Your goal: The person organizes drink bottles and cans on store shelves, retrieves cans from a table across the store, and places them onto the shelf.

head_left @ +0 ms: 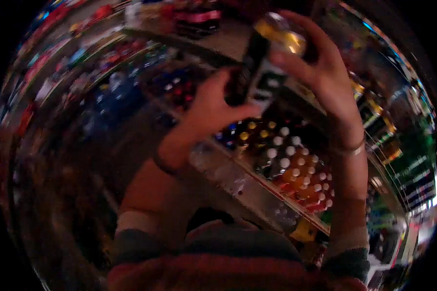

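A tall dark can [255,60] with a gold top and a pale band with large dark markings is held up in front of me, tilted. My left hand [211,109] is closed round its lower part, thumb across the front. Around the upper end, near the gold rim, my right hand [323,80] grips with thumb in front and fingers behind. Blur makes the lettering unreadable. Part of the can's lower left side is hidden in shadow and by my left fingers.
Below the can, bottles with white caps [296,155] and others with gold caps [250,131] stand in rows behind a shelf edge [277,189]. Shelves of green goods [417,140] rise at right. Blurred shelves of coloured goods [111,63] line the left.
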`<control>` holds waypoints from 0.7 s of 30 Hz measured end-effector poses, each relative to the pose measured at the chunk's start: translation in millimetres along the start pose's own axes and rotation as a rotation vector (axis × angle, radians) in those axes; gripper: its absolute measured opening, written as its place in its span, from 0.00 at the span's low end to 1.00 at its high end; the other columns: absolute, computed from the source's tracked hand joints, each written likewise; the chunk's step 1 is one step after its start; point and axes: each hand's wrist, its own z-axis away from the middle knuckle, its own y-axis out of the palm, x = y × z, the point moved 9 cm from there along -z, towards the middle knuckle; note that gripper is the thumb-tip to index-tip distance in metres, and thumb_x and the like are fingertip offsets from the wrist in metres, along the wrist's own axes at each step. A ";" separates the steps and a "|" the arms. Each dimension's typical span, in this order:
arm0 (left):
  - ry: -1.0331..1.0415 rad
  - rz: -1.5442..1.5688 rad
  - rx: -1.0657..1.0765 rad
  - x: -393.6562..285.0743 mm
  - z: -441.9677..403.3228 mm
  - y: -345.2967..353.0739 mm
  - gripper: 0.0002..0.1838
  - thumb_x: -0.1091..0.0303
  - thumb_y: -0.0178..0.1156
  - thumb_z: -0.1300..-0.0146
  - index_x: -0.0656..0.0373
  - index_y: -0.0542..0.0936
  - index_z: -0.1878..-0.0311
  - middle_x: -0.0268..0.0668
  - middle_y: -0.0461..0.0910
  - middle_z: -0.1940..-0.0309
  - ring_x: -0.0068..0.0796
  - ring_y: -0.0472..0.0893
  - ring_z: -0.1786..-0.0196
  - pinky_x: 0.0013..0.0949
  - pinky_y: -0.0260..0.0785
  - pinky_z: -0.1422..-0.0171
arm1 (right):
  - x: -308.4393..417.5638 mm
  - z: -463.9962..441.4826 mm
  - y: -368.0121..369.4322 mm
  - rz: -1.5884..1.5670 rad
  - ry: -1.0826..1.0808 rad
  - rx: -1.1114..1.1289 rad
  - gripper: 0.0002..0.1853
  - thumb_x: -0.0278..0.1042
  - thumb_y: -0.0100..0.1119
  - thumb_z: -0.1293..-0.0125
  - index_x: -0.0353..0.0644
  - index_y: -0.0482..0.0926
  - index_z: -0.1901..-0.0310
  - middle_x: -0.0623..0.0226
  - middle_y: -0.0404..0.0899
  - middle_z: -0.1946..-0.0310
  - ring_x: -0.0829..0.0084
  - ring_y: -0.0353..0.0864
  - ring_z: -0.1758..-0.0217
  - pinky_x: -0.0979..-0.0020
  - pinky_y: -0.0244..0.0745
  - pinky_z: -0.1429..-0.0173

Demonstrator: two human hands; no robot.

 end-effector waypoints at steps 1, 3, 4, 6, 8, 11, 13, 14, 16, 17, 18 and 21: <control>-0.017 0.093 0.088 5.9 -23.4 -1.6 0.43 0.57 0.75 0.60 0.65 0.68 0.41 0.48 0.75 0.50 0.41 0.76 0.47 0.37 0.66 0.41 | 13.0 -15.5 2.8 0.003 0.147 -0.066 0.32 0.41 0.65 0.43 0.37 0.66 0.40 0.57 0.77 0.53 0.67 0.78 0.53 0.65 0.74 0.50; 0.077 0.154 0.157 -7.5 -69.0 -1.5 0.42 0.59 0.75 0.60 0.65 0.67 0.41 0.47 0.75 0.50 0.41 0.76 0.48 0.37 0.67 0.42 | 8.1 -39.9 -7.0 0.017 0.222 -0.036 0.32 0.42 0.61 0.38 0.36 0.62 0.38 0.54 0.73 0.51 0.64 0.78 0.54 0.63 0.76 0.52; 0.123 0.180 0.189 -10.4 -88.0 -3.3 0.42 0.61 0.75 0.60 0.66 0.67 0.41 0.47 0.76 0.50 0.40 0.77 0.48 0.36 0.67 0.42 | 0.6 -52.3 -13.6 0.036 0.159 0.069 0.35 0.42 0.63 0.39 0.35 0.58 0.36 0.53 0.71 0.47 0.63 0.77 0.52 0.63 0.75 0.51; 0.255 0.096 0.176 -5.7 -122.5 -3.8 0.42 0.63 0.75 0.60 0.66 0.67 0.41 0.46 0.76 0.50 0.39 0.77 0.48 0.36 0.67 0.42 | -25.6 -84.0 -29.1 0.313 0.078 0.016 0.34 0.41 0.63 0.39 0.34 0.61 0.37 0.53 0.72 0.48 0.64 0.77 0.52 0.63 0.75 0.51; 0.296 0.100 0.206 3.6 -148.4 5.0 0.42 0.64 0.75 0.60 0.66 0.67 0.41 0.45 0.76 0.50 0.38 0.76 0.47 0.36 0.67 0.41 | -51.0 -102.1 -45.7 0.418 0.123 -0.061 0.38 0.43 0.71 0.49 0.34 0.65 0.40 0.57 0.77 0.54 0.68 0.77 0.51 0.68 0.73 0.47; 0.260 0.242 0.340 26.9 -187.0 29.0 0.42 0.65 0.75 0.61 0.64 0.66 0.40 0.44 0.76 0.49 0.37 0.76 0.45 0.36 0.66 0.40 | -75.1 -126.0 -66.6 0.462 0.041 -0.140 0.40 0.47 0.73 0.54 0.35 0.68 0.42 0.58 0.80 0.58 0.70 0.79 0.55 0.70 0.74 0.51; 0.250 0.368 0.440 35.5 -199.6 47.6 0.43 0.64 0.75 0.62 0.62 0.67 0.40 0.44 0.76 0.48 0.37 0.75 0.45 0.37 0.66 0.40 | -72.4 -127.4 -65.0 0.446 0.051 -0.124 0.37 0.47 0.70 0.49 0.34 0.67 0.42 0.55 0.78 0.56 0.68 0.79 0.55 0.69 0.75 0.53; 0.244 0.312 0.485 37.7 -203.8 55.5 0.43 0.65 0.75 0.60 0.62 0.66 0.39 0.42 0.74 0.47 0.36 0.74 0.44 0.37 0.65 0.38 | -58.8 -126.8 -55.9 0.436 0.111 -0.085 0.34 0.45 0.67 0.45 0.34 0.66 0.41 0.54 0.76 0.53 0.66 0.78 0.54 0.67 0.75 0.52; 0.243 0.197 0.568 36.4 -212.4 68.4 0.43 0.66 0.74 0.57 0.61 0.64 0.38 0.39 0.72 0.43 0.32 0.72 0.42 0.37 0.62 0.35 | -62.6 -122.0 -59.4 0.512 0.184 -0.124 0.33 0.45 0.67 0.45 0.34 0.67 0.41 0.54 0.77 0.55 0.65 0.79 0.56 0.66 0.75 0.53; 0.253 0.252 0.616 35.4 -212.4 77.7 0.41 0.67 0.74 0.59 0.61 0.66 0.40 0.40 0.74 0.46 0.33 0.73 0.44 0.37 0.63 0.37 | -76.6 -119.2 -71.5 0.603 0.195 -0.198 0.35 0.46 0.70 0.49 0.36 0.70 0.43 0.55 0.79 0.58 0.66 0.80 0.58 0.68 0.76 0.55; 0.262 0.306 0.657 34.3 -212.0 85.2 0.39 0.68 0.74 0.60 0.60 0.68 0.42 0.41 0.76 0.48 0.35 0.75 0.46 0.37 0.65 0.39 | -81.6 -116.3 -80.2 0.696 0.200 -0.266 0.36 0.48 0.72 0.54 0.37 0.72 0.45 0.57 0.81 0.62 0.67 0.81 0.61 0.70 0.76 0.56; 0.209 0.288 0.787 30.2 -207.7 99.1 0.36 0.69 0.75 0.62 0.60 0.72 0.45 0.42 0.78 0.51 0.36 0.77 0.49 0.37 0.67 0.42 | -100.6 -108.7 -84.9 0.737 0.372 -0.157 0.37 0.45 0.70 0.51 0.34 0.68 0.41 0.55 0.80 0.58 0.69 0.80 0.59 0.69 0.76 0.55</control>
